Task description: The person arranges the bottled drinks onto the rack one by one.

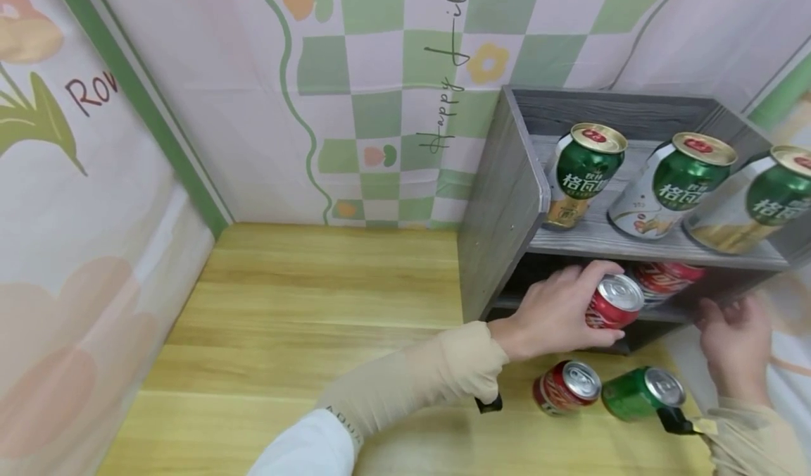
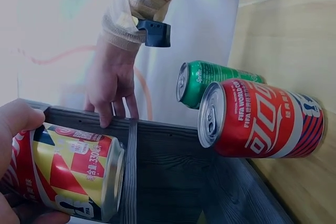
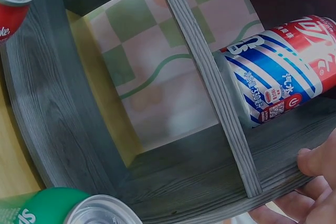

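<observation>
My left hand (image 1: 557, 317) grips a red cola can (image 1: 607, 317) at the front of the middle level of a grey wooden shelf (image 1: 497, 229). In the left wrist view this can's yellow-and-red patterned side (image 2: 68, 166) shows between thumb and fingers, its base close to the shelf board. My right hand (image 1: 738, 349) holds the shelf's right side panel, with the thumb on the inner face and fingers outside in the right wrist view. Another red cola can (image 3: 283, 72) stands on the middle level, to the right of the held one.
Three green-and-white cans stand on the top level, the leftmost can (image 1: 586, 177) near the side panel. On the wooden table (image 1: 304, 293), a red cola can (image 1: 564, 389) and a green Sprite can (image 1: 636, 395) stand before the shelf. Patterned cloth (image 1: 380, 60) hangs behind.
</observation>
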The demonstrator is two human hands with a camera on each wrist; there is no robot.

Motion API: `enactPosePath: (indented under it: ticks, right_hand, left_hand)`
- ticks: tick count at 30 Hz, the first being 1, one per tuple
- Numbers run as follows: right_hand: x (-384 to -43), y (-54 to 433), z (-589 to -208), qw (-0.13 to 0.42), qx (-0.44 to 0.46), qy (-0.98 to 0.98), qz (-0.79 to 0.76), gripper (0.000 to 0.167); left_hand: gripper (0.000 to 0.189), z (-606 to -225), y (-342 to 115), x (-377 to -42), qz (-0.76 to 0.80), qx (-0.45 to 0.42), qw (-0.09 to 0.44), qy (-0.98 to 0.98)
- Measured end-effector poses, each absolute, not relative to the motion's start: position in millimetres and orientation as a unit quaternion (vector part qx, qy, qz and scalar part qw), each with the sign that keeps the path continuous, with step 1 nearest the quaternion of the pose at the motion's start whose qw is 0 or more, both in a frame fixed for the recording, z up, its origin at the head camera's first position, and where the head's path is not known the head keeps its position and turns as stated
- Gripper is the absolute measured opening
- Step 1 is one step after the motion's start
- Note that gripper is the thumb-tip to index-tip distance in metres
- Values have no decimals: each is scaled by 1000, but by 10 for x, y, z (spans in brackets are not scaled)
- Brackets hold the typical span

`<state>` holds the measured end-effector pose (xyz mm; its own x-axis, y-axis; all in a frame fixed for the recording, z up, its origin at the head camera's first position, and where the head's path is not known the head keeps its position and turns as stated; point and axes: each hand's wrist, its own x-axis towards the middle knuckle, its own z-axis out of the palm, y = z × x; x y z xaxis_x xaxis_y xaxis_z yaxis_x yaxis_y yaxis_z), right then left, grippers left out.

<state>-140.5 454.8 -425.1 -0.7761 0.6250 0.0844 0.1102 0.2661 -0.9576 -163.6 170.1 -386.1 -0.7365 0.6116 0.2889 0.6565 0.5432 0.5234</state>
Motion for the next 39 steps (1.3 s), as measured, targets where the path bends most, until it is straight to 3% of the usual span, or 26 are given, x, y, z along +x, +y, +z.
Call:
enactPosePath:
  ticks: [10,22,29,39]
  right_hand:
    - [-1395,4558,-4255,228,-227,-771,549,35]
    - [-1387,4535,-4239,223,-244,-781,530,33]
    - [-1368,4531,-4247,238,-222,-745,583,35]
    - [-1374,4577,-4251,212,-222,-798,518,35]
  left_hand:
    - [81,-3871,1807,-1726,-306,-350,36,-884]
    - [60,-3886,1926,-1823,-329,-319,21,-888]
    - [62,-3898,2018,-1857,-331,-281,3,-901]
    - [68,-3881,2078,-1908,-326,-238,15,-915]
